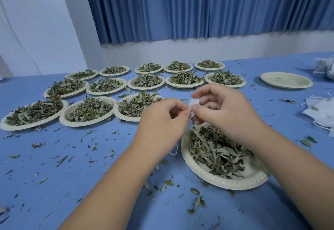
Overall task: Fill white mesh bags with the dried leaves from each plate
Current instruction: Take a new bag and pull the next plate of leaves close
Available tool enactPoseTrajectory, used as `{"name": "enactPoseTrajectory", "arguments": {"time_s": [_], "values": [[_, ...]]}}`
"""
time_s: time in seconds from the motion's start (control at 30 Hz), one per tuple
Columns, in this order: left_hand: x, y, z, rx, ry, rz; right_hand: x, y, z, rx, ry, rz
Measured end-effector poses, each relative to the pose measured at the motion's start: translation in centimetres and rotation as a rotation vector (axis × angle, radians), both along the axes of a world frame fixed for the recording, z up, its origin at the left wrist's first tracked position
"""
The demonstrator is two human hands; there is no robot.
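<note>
Blue-covered table (54,175) under pleated blue curtains (198,7), strewn with leaf crumbs, where we list rows of heaped round paper plates (88,110), one emptied plate (286,82) and a pile of spare white bags (321,114). Our left hand (160,119) and right hand (222,110) both pinch a small white mesh bag (193,103) above the nearest plate (226,183) of dried grey-green leaves (216,148). We judge the step to be opening its mouth, so next one hand must hold it wide while the other gathers leaves; the bag looks thin, flat, seemingly unfilled, mostly hidden by fingers.
</note>
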State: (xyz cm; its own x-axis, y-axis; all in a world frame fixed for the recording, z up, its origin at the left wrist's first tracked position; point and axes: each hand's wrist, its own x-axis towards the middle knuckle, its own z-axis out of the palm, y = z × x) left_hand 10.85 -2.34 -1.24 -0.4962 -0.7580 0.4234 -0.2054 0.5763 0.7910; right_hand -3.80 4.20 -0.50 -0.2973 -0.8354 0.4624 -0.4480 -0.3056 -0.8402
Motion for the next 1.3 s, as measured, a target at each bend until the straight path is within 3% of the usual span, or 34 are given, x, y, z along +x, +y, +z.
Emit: {"name": "enactPoseTrajectory", "arguments": {"time_s": [0.17,0.43,0.53,0.7,0.77,0.93,1.03,1.13,1.3], "values": [[0.0,-0.3,0.3,0.148,0.120,0.015,0.2,0.3,0.2,0.037,-0.023,-0.042],[0.3,-0.4,0.4,0.216,0.085,-0.043,0.0,0.1,0.1,0.196,-0.063,0.007],[-0.1,-0.4,0.1,0.122,0.067,0.021,0.1,0.1,0.2,0.205,0.053,-0.086],[-0.3,-0.1,0.1,-0.255,-0.105,0.128,0.1,0.1,0.1,0.203,0.199,-0.176],[-0.2,-0.5,0.1,-0.317,-0.129,0.145,-0.1,0.2,0.3,0.210,0.216,-0.179],[-0.1,-0.8,0.1,-0.360,-0.133,0.124,-0.6,0.3,0.3,0.173,0.233,-0.163],[0.2,-0.9,0.0,-0.282,-0.116,0.056,-0.5,0.3,0.2,0.130,0.185,-0.097],[0.2,-0.7,0.0,-0.277,-0.220,0.006,-0.1,0.2,0.1,0.108,0.165,-0.023],[0.4,-1.1,0.4,-0.182,-0.222,0.129,-0.3,0.2,0.1,0.094,0.228,-0.051]]}}
